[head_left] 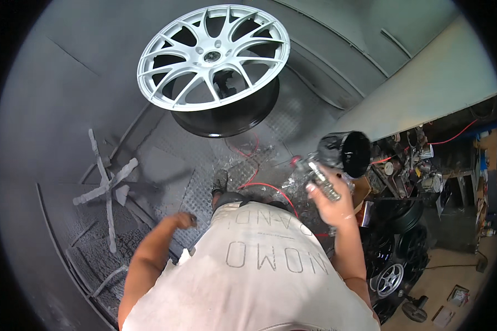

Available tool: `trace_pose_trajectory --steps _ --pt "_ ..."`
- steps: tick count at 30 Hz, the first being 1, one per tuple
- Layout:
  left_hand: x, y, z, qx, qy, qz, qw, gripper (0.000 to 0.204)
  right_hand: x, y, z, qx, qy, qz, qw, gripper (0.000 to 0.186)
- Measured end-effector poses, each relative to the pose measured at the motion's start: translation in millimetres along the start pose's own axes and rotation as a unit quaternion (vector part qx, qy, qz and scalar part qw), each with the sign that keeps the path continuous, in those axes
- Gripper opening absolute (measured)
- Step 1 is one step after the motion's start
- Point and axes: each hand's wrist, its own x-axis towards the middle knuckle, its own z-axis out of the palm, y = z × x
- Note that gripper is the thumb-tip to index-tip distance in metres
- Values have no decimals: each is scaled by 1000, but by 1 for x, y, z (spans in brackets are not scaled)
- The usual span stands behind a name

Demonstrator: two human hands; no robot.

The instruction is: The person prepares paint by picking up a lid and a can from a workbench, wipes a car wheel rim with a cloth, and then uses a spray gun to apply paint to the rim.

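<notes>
A white multi-spoke wheel rim (214, 55) with a black barrel stands raised on a stand in a grey spray booth, ahead of me. My right hand (332, 205) grips a metal spray gun (321, 177) topped by a black cup (352, 153), held to the right of the rim and well apart from it. My left hand (183, 220) hangs low at my left side, fingers curled with nothing in them. My grey shirt (254, 276) fills the lower middle of the picture.
A red hose (265, 187) runs over the checker-plate floor (204, 187). A paint-coated star-shaped stand (107, 185) lies at the left. Dark rims (395, 265) and a cluttered bench (419, 165) sit outside the booth at the right.
</notes>
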Motion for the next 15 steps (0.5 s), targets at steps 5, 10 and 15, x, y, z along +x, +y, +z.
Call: trace_pose_trajectory --steps 5,10,15 --pt "4 26 114 -263 39 55 963 72 8 2 -52 52 134 17 989 50" --pt "-13 65 68 -198 147 28 969 66 5 -17 -72 71 139 7 988 55" --pt "-27 47 26 -293 271 -89 913 64 -18 -41 -53 165 -7 32 986 53"
